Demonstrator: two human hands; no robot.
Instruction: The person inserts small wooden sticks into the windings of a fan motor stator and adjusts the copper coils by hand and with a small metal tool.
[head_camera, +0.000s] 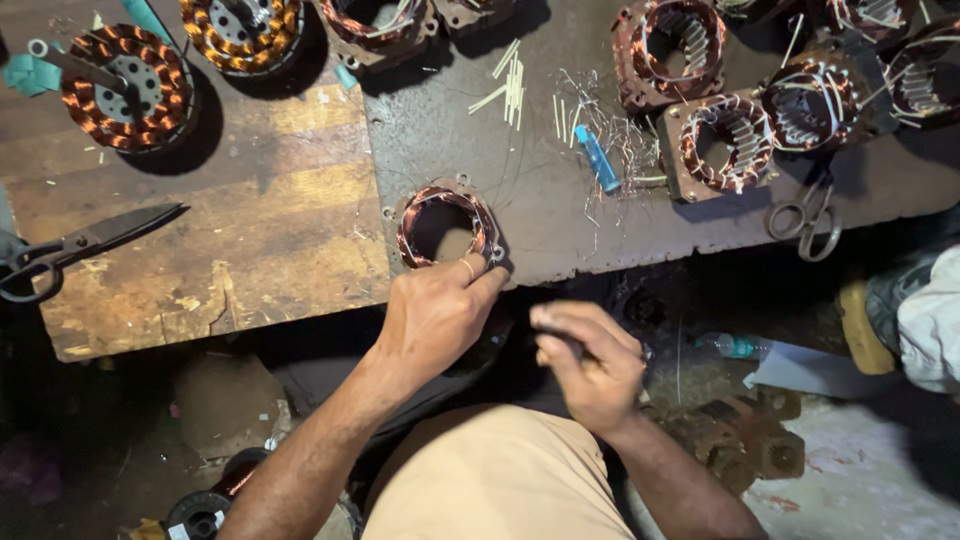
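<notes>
Left hand (435, 312) is on the copper-wound stator (446, 227) now, fingertips (478, 275) curled over the near rim of the ring, closed against its lower right edge. That stator lies flat on the dark metal sheet (450, 130), right at the sheet's near edge, just past my left knuckles.

Right hand (590, 360) hangs just to the right of the left one, off the bench and above my lap, blurred. Its fingers are drawn together in a loose fist. I can't tell if anything thin is pinched in there.

Out from the left grip and a little right, a bundle of pale slivers (510, 85) lies on the sheet, with a tangle of fine wire (620, 140) and a small blue tool (597, 158) beside it. Farther right of that sit more wound stators, the nearest a square-framed one (722, 145), and a pair of round-handled scissors (810, 220) at the sheet's edge, well apart from my right hand.

Left of the grip runs the worn wooden board (250, 200), butted up against the metal sheet. Big black shears (70, 250) lie at its far left end, and a round orange-and-black wound stator (127, 88) sits at its far corner, with another like it (243, 30) at the top edge.

Below my right hand, down on the floor, a plastic bottle (735, 346) lies on its side.
</notes>
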